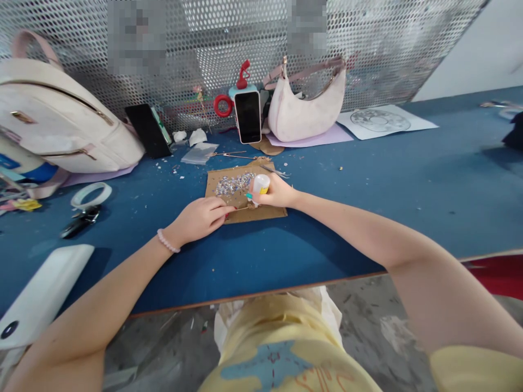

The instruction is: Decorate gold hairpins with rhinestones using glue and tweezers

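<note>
Working left to right across the blue counter (pixel 368 179): 1 pale backpack (pixel 61 120), 1 tape ring (pixel 91 194), 1 dark clip-like item (pixel 80 221), 1 white flat device (pixel 38 296) at the near-left edge. Further back: 1 dark phone (pixel 147 130) leaning, a few paper scraps (pixel 192 137), 1 clear baggie (pixel 200 153).

Centre: 1 brown card (pixel 229 188) lying flat w/ a patch of small shiny bits (pixel 235 184) stuck or scattered on its upper part; too small to count. Left hand (pixel 200 218) rests on the card's near-left edge, fingers curled, pinching what looks like a thin stick; grip seems clenched on it, tip hidden. Right hand (pixel 275 191) just beside, grip wrapped round 1 small white bottle (pixel 260 186) w/ yellow label, nozzle tipped down over the card.

Progress, as a judgement: approx. a third of the card carries bits, lower part bare, so plenty left.

Behind: 1 thin metal tool (pixel 229 155), 1 upright phone (pixel 248 117) on a stand, 1 red ring (pixel 223 105), 1 pink handbag (pixel 306 106). Right: 1 printed sheet (pixel 382 121) w/ round pattern.
</note>
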`<state>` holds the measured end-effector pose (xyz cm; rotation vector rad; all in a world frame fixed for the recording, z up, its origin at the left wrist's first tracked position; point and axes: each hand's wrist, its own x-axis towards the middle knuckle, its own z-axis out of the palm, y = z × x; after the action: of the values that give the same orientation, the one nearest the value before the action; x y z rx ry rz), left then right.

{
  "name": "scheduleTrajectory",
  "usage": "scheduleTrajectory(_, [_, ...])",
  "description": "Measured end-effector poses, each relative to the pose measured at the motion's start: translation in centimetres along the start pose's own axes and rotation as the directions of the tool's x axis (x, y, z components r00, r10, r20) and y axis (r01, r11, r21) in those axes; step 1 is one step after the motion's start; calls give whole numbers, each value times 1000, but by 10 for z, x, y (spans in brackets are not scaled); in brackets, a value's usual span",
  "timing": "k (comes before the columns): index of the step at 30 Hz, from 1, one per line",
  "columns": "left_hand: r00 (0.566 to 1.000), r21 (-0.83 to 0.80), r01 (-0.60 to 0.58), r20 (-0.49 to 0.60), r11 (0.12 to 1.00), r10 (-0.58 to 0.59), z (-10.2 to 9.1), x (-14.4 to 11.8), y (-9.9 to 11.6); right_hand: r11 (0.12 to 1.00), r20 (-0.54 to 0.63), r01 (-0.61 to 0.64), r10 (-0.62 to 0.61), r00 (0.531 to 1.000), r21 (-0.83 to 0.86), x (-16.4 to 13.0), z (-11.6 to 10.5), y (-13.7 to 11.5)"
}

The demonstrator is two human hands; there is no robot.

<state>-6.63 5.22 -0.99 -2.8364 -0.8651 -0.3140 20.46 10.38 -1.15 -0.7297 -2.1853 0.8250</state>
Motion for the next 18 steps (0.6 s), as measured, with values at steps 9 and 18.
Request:
scheduleTrajectory(9, [998, 38, -2, 66, 999, -1, 0, -3, 0, 1000, 4, 12, -12, 1000, -26, 1, 0, 1])
scheduleTrajectory(18, [987, -22, 79, 143, 997, -75, -3, -1, 3, 992, 71, 23, -14, 997, -127, 0, -14, -8])
